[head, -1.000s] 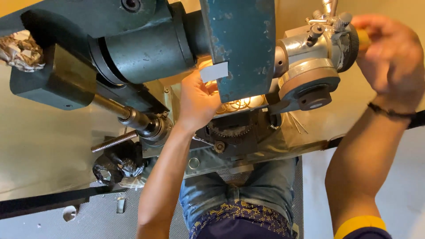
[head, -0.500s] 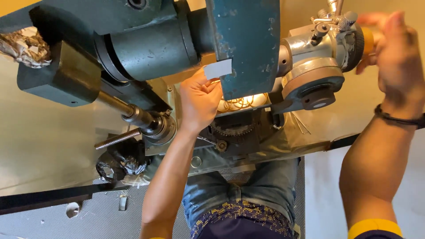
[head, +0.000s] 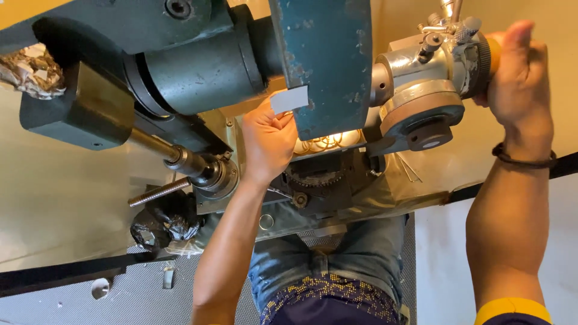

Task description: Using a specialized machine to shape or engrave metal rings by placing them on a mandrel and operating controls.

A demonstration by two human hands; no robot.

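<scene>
Foil wad [head: 27, 71]: crumpled, seen at the far left edge beside the dark green machine body [head: 198, 66].
Threaded rod [head: 158, 191]: laid beneath the steel spindle [head: 205, 171].
Left hand [head: 268, 141]: curled under the teal housing [head: 325, 60], fingertips closed on a small grey rectangular tag [head: 289, 99].
Lit gear [head: 325, 143]: glimpsed just right of that hand.
Right hand [head: 518, 90]: closed around the yellow knob [head: 494, 54] at the end of the silver head [head: 421, 78].

1. The teal machine housing [head: 325, 60] blocks the way above the left hand [head: 268, 141].
2. A steel spindle head [head: 421, 90] crowds the right hand [head: 518, 84].
3. Open bench surface [head: 54, 198] lies left.
</scene>
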